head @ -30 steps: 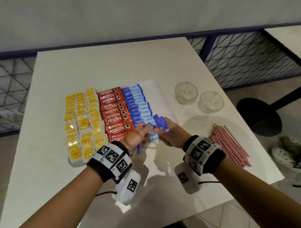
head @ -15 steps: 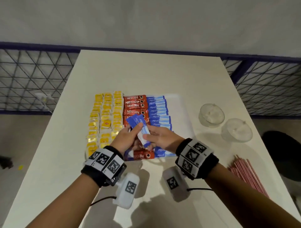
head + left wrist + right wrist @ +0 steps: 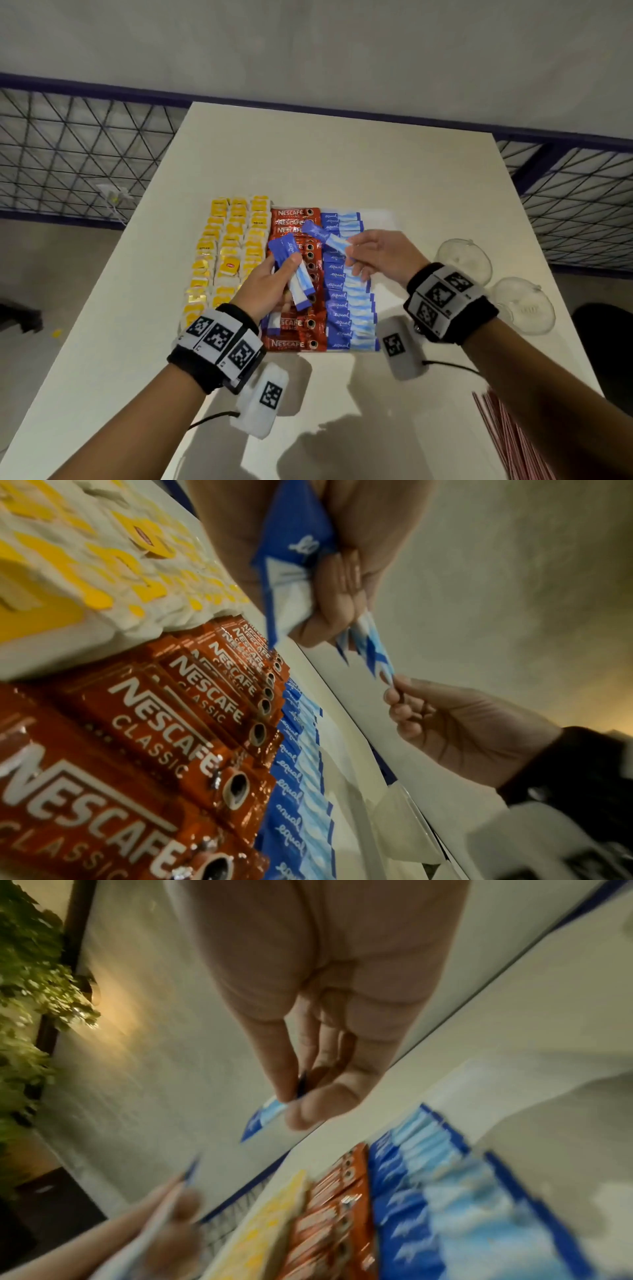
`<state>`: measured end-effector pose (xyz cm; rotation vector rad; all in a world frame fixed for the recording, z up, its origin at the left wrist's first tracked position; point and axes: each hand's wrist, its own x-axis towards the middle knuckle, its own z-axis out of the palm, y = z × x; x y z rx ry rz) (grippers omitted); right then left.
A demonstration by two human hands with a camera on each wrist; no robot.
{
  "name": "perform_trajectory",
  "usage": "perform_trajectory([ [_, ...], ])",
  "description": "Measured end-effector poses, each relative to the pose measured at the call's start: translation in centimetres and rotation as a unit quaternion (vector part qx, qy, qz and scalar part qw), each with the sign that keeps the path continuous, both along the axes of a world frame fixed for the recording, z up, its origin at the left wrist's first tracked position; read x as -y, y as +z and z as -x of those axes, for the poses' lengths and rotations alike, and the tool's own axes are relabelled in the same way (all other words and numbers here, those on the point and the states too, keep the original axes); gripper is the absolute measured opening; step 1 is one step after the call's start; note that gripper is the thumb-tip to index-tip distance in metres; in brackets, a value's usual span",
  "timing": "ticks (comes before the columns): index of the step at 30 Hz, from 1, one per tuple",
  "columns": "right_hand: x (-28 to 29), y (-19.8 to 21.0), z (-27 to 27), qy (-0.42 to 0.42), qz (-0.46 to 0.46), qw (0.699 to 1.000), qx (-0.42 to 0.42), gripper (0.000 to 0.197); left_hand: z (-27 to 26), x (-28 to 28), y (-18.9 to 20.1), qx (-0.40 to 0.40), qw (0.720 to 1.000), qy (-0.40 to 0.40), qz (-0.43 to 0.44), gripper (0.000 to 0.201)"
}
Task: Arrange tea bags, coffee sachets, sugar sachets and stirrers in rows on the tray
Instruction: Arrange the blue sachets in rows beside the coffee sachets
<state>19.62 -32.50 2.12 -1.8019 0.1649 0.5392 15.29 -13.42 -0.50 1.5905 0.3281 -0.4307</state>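
On the tray [image 3: 380, 219] lie rows of yellow tea bags [image 3: 229, 250], red Nescafe coffee sachets [image 3: 293, 342] and blue sugar sachets [image 3: 346, 308]. My left hand [image 3: 270, 287] grips a small stack of blue sugar sachets [image 3: 291, 267] above the coffee row; the stack [image 3: 291, 547] also shows in the left wrist view. My right hand [image 3: 380, 257] pinches a single blue sugar sachet [image 3: 325, 236] by its pale end, held above the sugar row. In the right wrist view that sachet [image 3: 263, 1118] sits between thumb and fingertip. Pink stirrers [image 3: 513, 442] lie on the table at lower right.
Two clear glass bowls [image 3: 464, 260] [image 3: 524, 305] stand on the table right of the tray. The white table [image 3: 325, 164] ends at a wall with wire mesh railings [image 3: 78, 147] on both sides.
The hands have drawn apart: my right hand has pulled one sugar sachet out of the stack and moved right, up the sugar row. My left hand keeps the stack.
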Motion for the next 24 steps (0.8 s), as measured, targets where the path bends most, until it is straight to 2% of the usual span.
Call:
perform_trajectory([
  [2,1.2,-0.6,-2.4,-0.02,0.066,0.998,0.015,0.015,-0.2,-0.2,0.1,-0.007,1.0,0.005,0.008,0.018],
  [5,2.4,-1.9,-5.1,-0.026,0.13,0.991,-0.018,0.016,-0.5,-0.4,0.0,-0.018,1.0,0.009,0.007,0.02],
  [13,2.4,-4.8,-7.0,-0.108,0.085,0.985,-0.1,0.012,-1.7,-1.0,-0.8,-0.04,0.999,0.01,-0.003,0.03],
  [17,2.4,-5.9,-7.6,-0.096,0.128,0.982,-0.097,0.014,-2.1,-1.3,-1.4,-0.038,0.999,0.0,-0.008,0.038],
  [20,2.3,-6.4,-8.0,-0.096,0.142,0.982,-0.081,0.019,-2.0,-1.6,-1.9,-0.042,0.999,-0.012,-0.019,0.064],
  [24,2.2,-6.1,-7.8,-0.144,0.087,0.984,-0.064,0.025,-1.9,-1.7,-1.8,-0.042,0.998,-0.041,-0.032,0.093],
])
